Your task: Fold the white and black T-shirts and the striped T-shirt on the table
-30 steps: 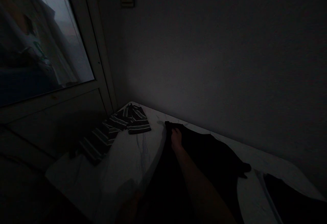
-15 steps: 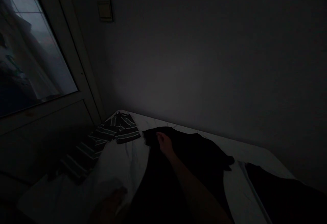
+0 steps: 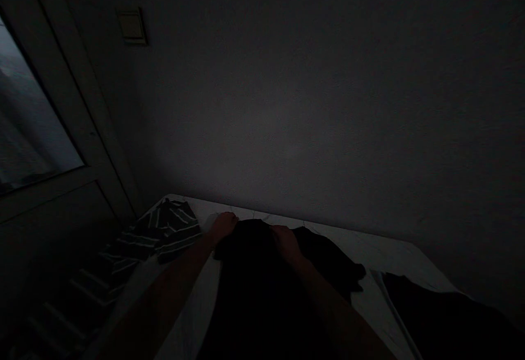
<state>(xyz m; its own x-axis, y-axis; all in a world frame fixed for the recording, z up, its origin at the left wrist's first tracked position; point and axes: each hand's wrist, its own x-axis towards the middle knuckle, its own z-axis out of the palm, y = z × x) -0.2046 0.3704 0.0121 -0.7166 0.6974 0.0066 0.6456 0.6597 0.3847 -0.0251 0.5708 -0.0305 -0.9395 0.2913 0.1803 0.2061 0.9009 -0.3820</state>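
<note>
A black short-sleeved shirt (image 3: 254,289) lies spread over the white marbled table (image 3: 192,308). My left hand (image 3: 225,225) is closed on its upper left edge, by the sleeve. Near the top middle, my right hand (image 3: 286,241) has its fingers curled on the cloth around the neck area. The fingertips of both hands are partly hidden and very dark. The shirt's right sleeve lies flat beyond my right forearm.
A dark striped garment (image 3: 135,242) covers the table's left side. Another black garment (image 3: 443,308) with a pale edge strip lies at the right. Behind the table stands a grey wall (image 3: 287,103) with a light switch (image 3: 132,26); a glazed door (image 3: 77,196) is at the left.
My left hand has come up from the lower left to the shirt's left sleeve. My right hand has moved right from that sleeve toward the neck. The view has turned slightly right.
</note>
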